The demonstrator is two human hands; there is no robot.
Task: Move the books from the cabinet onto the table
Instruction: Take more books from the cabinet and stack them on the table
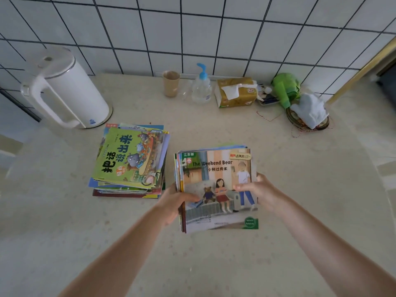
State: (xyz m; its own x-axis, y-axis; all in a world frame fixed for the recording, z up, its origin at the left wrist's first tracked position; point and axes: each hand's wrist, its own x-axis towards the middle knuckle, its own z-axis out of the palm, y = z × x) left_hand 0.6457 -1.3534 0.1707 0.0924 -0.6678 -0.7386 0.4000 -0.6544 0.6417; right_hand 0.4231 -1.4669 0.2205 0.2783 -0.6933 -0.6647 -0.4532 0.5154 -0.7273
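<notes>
You had both hands on a stack of thin picture books (216, 189), the one with "The Weekend Bear" on top. Your left hand (174, 202) gripped the stack's left edge, thumb curled over the cover by the little bear, fingers tucked under out of sight. Your right hand (256, 190) pinched the right edge, thumb lying on the cover near the standing figure's legs, fingers behind. The stack sat low over the counter (214, 264); couldn't tell if its bottom was actually touching or just above.

Using that stack as the landmark: a second pile of books (130, 161) lay just left of it on the counter, a green cover on top, a bit skewed, not touching yours. Further left and back stood a white kettle (68, 86) against the tiled wall (214, 28). Straight back from the stack, along the wall, stood a brown cup (171, 83), a pump bottle (201, 86) with a blue top and a tissue pack (235, 92). Back and right of it was a green thing (286, 87) I couldn't make out, plus a white cloth (309, 109) on a small dish.
</notes>
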